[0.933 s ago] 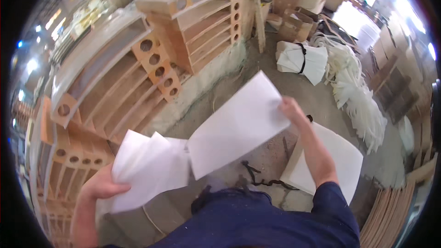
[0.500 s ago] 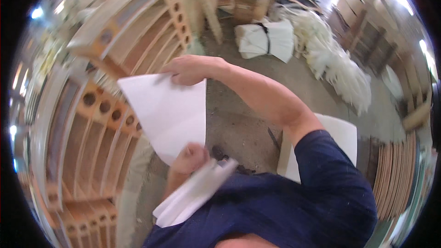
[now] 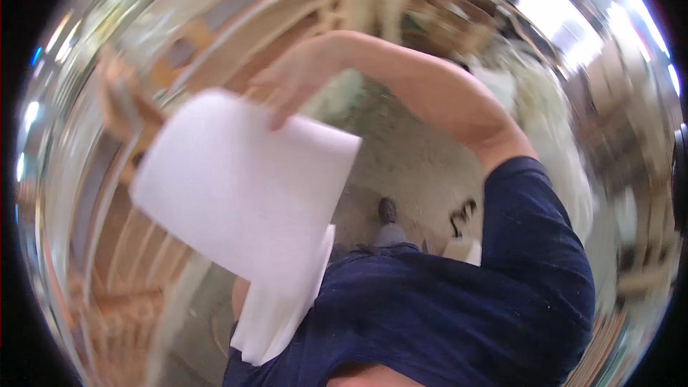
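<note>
A white foam-like sheet spreads across the middle left, its upper part curled over. My right hand grips its upper edge, fingers closed and blurred by motion. Under its lower end, more white sheets lie folded together against my left side. My left hand is hidden behind the sheet; only a strip of the left forearm shows beside the folded sheets.
Curved wooden frames with ribs and round holes stand along the left. A pile of pale stringy material lies at the right. Cardboard boxes are at the back. My shoe rests on the concrete floor, near a dark strap.
The sheet has swung up and now covers my left hand, which showed before as a closed fist. My right hand has risen slightly. The whole view has turned and blurred.
</note>
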`<action>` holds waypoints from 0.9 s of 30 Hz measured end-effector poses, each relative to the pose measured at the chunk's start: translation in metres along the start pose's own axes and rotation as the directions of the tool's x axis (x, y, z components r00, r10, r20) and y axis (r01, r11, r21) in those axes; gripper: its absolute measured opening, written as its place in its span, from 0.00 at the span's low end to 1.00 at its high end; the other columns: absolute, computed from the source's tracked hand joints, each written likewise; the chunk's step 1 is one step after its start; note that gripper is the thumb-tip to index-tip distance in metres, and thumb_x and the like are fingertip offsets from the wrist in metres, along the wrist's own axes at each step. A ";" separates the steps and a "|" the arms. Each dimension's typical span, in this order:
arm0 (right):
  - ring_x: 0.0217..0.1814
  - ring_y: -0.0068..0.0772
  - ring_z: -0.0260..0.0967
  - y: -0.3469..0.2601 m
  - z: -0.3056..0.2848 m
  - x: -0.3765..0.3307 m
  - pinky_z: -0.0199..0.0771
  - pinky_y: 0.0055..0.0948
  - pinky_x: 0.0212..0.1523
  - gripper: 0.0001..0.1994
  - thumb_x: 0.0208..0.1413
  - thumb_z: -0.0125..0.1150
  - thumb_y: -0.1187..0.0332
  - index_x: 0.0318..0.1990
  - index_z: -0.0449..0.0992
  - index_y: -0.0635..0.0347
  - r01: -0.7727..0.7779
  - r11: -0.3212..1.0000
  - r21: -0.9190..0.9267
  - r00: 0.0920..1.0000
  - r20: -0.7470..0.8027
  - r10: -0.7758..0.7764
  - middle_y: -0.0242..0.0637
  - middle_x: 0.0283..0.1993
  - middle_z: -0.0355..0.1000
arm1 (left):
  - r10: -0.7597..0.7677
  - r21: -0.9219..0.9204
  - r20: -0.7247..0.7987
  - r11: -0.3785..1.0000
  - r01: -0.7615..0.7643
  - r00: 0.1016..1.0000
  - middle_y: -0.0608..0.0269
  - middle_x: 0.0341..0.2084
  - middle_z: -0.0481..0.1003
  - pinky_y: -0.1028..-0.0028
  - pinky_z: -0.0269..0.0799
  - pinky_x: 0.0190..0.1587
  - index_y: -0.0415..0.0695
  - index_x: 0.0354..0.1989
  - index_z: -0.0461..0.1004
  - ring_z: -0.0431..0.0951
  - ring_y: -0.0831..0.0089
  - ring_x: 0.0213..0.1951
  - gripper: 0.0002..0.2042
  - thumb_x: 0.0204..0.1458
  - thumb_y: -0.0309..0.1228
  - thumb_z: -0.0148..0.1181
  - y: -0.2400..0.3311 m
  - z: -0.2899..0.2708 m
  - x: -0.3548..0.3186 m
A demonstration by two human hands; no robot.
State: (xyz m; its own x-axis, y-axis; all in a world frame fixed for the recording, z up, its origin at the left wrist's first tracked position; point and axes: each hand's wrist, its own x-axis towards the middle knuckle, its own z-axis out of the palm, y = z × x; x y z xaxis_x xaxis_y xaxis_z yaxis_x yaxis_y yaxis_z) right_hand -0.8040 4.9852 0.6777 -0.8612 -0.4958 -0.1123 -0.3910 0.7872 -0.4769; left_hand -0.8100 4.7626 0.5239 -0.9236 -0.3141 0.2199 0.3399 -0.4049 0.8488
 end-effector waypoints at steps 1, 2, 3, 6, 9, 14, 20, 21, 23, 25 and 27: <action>0.52 0.44 0.71 0.013 -0.007 0.006 0.68 0.40 0.55 0.32 0.56 0.56 0.48 0.61 0.64 0.62 0.040 0.986 0.161 0.994 0.094 -0.056 0.50 0.55 0.70 | 0.080 0.025 -0.010 0.997 -0.080 0.997 0.60 0.49 0.65 0.60 0.56 0.58 0.47 0.53 0.61 0.64 0.67 0.53 0.21 0.55 0.44 0.54 -0.001 0.011 0.006; 0.51 0.41 0.72 0.018 -0.017 0.022 0.69 0.39 0.54 0.30 0.55 0.58 0.53 0.60 0.64 0.62 0.125 0.978 0.167 0.985 0.096 -0.142 0.47 0.53 0.71 | 0.165 0.068 -0.042 0.984 -0.162 0.985 0.60 0.50 0.64 0.60 0.55 0.58 0.46 0.54 0.60 0.64 0.67 0.53 0.22 0.55 0.44 0.54 0.003 0.019 0.009; 0.50 0.39 0.72 0.027 -0.026 0.034 0.70 0.37 0.54 0.28 0.54 0.61 0.58 0.60 0.64 0.61 0.162 0.973 0.166 0.978 0.102 -0.181 0.45 0.50 0.73 | 0.220 0.089 -0.065 0.973 -0.214 0.973 0.60 0.51 0.64 0.60 0.55 0.59 0.46 0.54 0.60 0.63 0.66 0.54 0.23 0.55 0.44 0.54 -0.007 0.033 0.015; 0.43 0.30 0.74 0.013 -0.084 0.049 0.74 0.31 0.47 0.22 0.55 0.59 0.63 0.55 0.68 0.63 0.239 0.964 0.118 0.964 -0.150 -0.220 0.40 0.44 0.74 | 0.377 0.226 -0.173 0.915 -0.336 0.910 0.59 0.52 0.63 0.59 0.52 0.60 0.46 0.56 0.58 0.62 0.66 0.55 0.25 0.55 0.45 0.54 -0.009 0.036 0.026; 0.42 0.31 0.74 0.004 -0.183 0.007 0.74 0.30 0.45 0.19 0.56 0.57 0.63 0.52 0.71 0.62 0.226 0.974 0.006 0.872 -0.447 -0.200 0.39 0.44 0.75 | 0.329 0.224 -0.185 0.932 -0.286 0.926 0.59 0.54 0.62 0.59 0.50 0.62 0.45 0.58 0.57 0.61 0.65 0.56 0.27 0.55 0.46 0.55 -0.019 0.040 0.054; 0.46 0.35 0.72 0.024 -0.298 0.044 0.71 0.33 0.49 0.16 0.56 0.55 0.64 0.49 0.73 0.62 0.243 0.860 -0.448 0.592 -0.634 -0.497 0.37 0.46 0.74 | 0.026 -0.005 -0.251 1.000 -0.028 0.968 0.50 0.62 0.53 0.54 0.40 0.66 0.43 0.65 0.46 0.52 0.61 0.64 0.37 0.55 0.53 0.53 -0.014 0.004 0.091; 0.48 0.39 0.71 0.077 -0.371 0.096 0.69 0.35 0.51 0.16 0.56 0.53 0.63 0.47 0.75 0.61 0.071 0.887 -0.457 0.501 -0.752 -0.428 0.37 0.47 0.74 | 0.340 -0.188 -0.198 0.907 -0.376 0.919 0.49 0.56 0.63 0.61 0.69 0.53 0.37 0.62 0.52 0.67 0.63 0.55 0.28 0.59 0.40 0.51 0.074 0.051 0.170; 0.45 0.37 0.72 0.088 -0.374 0.105 0.70 0.34 0.48 0.17 0.56 0.53 0.61 0.48 0.74 0.61 0.118 0.931 -0.346 0.492 -0.794 -0.357 0.38 0.46 0.74 | 0.469 -0.153 -0.126 0.861 -0.485 0.874 0.52 0.52 0.68 0.66 0.75 0.48 0.34 0.59 0.56 0.73 0.66 0.49 0.26 0.57 0.35 0.55 0.085 0.043 0.184; 0.40 0.34 0.73 0.112 -0.370 0.128 0.73 0.31 0.43 0.19 0.56 0.53 0.58 0.49 0.73 0.60 0.185 0.976 -0.112 0.499 -0.845 -0.191 0.39 0.44 0.74 | 0.477 -0.152 -0.151 0.854 -0.497 0.866 0.55 0.44 0.73 0.70 0.76 0.39 0.35 0.53 0.62 0.76 0.68 0.42 0.22 0.55 0.34 0.58 0.101 0.040 0.220; 0.36 0.31 0.74 0.135 -0.377 0.151 0.75 0.28 0.38 0.21 0.56 0.53 0.54 0.51 0.72 0.59 0.257 0.958 0.128 0.510 -0.860 -0.022 0.41 0.41 0.75 | 0.448 -0.102 -0.116 0.882 -0.459 0.886 0.58 0.39 0.76 0.73 0.76 0.33 0.35 0.50 0.65 0.77 0.70 0.38 0.20 0.53 0.34 0.60 0.102 0.040 0.251; 0.36 0.32 0.73 0.159 -0.397 0.167 0.74 0.30 0.37 0.22 0.54 0.54 0.56 0.51 0.72 0.60 0.013 0.995 0.099 0.442 -0.893 0.084 0.42 0.41 0.74 | 0.369 0.001 -0.026 0.929 -0.369 0.929 0.59 0.35 0.77 0.75 0.74 0.30 0.35 0.47 0.66 0.77 0.71 0.36 0.21 0.51 0.35 0.63 0.097 0.048 0.276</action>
State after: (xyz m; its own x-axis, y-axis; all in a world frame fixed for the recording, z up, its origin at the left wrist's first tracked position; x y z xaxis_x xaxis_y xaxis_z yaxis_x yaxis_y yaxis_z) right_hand -1.1391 5.1728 0.9292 -0.7036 0.1740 0.6889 -0.3677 0.7405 -0.5626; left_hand -1.0407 4.6780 0.6900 -0.7280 -0.4639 0.5047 0.6565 -0.2598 0.7082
